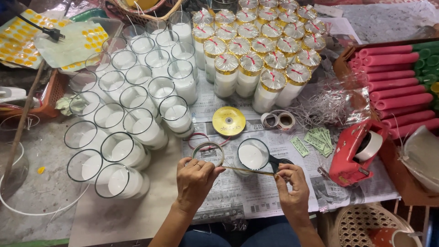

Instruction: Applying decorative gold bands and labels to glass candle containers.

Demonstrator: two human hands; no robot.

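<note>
A cluttered worktable (55, 192) is being used as the surface, with newspaper sheets (256, 192) laid over its near part, seemingly to keep it clean. A roll of gold tape (208, 153) is being pinched by the left hand (194, 178), while the pulled-out strip is being held taut by the closed right hand (290, 183), together with black-handled scissors (279, 162), apparently for cutting. A glass candle (252, 155) is being kept just beyond the strip, within easy reach. Open candle glasses (132, 98) are being grouped at the left, wrapped and capped ones (260, 50) behind, so the two kinds are being kept apart. A red tape dispenser (354, 151) is being kept at the right.
</note>
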